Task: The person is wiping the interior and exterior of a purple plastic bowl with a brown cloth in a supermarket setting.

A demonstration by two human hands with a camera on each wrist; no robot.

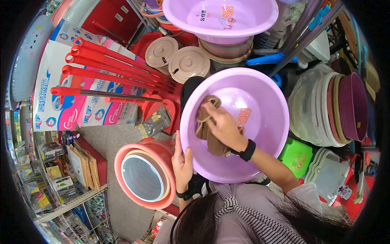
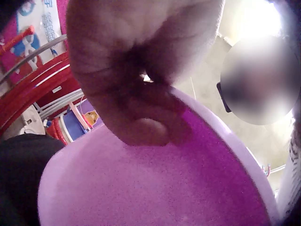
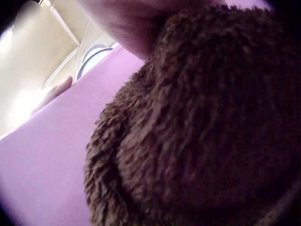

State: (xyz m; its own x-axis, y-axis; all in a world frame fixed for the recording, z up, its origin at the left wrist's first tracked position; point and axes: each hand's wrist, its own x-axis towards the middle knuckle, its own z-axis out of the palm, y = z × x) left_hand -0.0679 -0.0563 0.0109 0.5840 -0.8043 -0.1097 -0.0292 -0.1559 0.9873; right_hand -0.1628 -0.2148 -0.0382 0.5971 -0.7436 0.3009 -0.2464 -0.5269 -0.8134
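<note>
A large light-purple plastic basin (image 1: pixel 266 158) stands in front of the person's body in the head view. Inside it, my right hand (image 1: pixel 227 128) grips a brown cloth (image 1: pixel 217 147) against the left part of the inner wall. The cloth's fluffy pile (image 3: pixel 197 122) fills much of the right wrist view, hiding most of the fingers. At the basin's left side, my left hand (image 1: pixel 182 164) rests against the rim from outside, fingers straight and pointing away from the body. In the left wrist view, that hand's palm overlaps the basin's wall (image 2: pixel 117 183).
Nested orange and white tubs (image 1: pixel 122 179) stand on the floor at left. Red-handled poles (image 1: pixel 118 61) lean by printed boxes (image 1: pixel 53 81). Another purple basin (image 1: pixel 252 20) is beyond, stacked bowls (image 1: pixel 317 110) at right, a green plastic item (image 1: pixel 296 156) beside the basin.
</note>
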